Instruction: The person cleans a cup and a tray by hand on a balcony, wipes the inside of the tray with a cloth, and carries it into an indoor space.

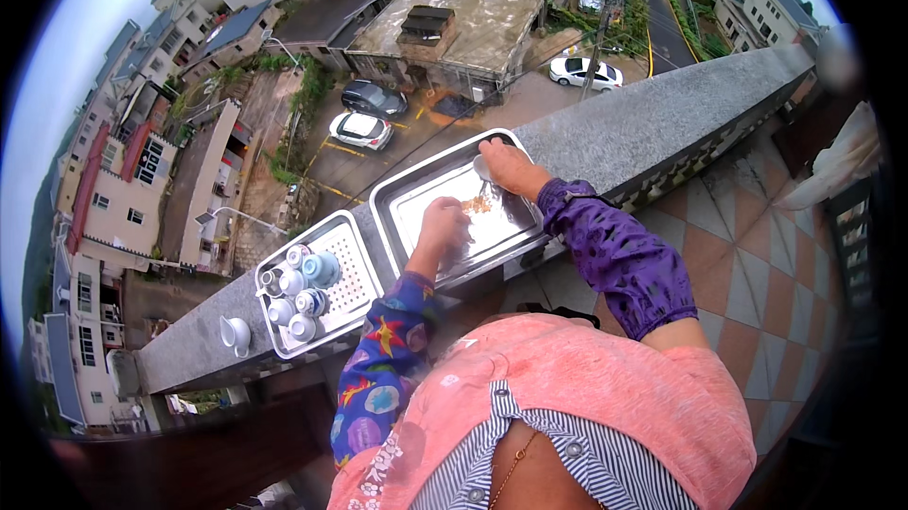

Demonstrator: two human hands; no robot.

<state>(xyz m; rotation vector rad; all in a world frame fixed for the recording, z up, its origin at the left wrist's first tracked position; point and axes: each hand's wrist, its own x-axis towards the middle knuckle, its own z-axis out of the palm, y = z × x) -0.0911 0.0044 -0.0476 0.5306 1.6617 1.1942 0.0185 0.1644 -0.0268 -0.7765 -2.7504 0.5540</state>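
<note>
A deep metal tray (397, 187) with a little water and a small patch of orange-brown bits (477, 205) rests on a stone parapet. My right hand (507, 164) is over its far right corner, its fingers closed on a small pale cup (482, 168). Over the left part of the same tray is my left hand (445, 223), fingers bent downward; whether it holds anything cannot be made out. To the left lies a perforated metal tray (358, 255) bearing several small cups, among them a light blue cup (320, 269). A white pitcher (235, 335) stands at the left, directly on the parapet.
The grey parapet (660, 113) runs from lower left to upper right, with a drop beyond it to a yard with parked cars (360, 130). Tiled floor (738, 269) lies on the near side. A pale plastic bag (840, 155) is at the right.
</note>
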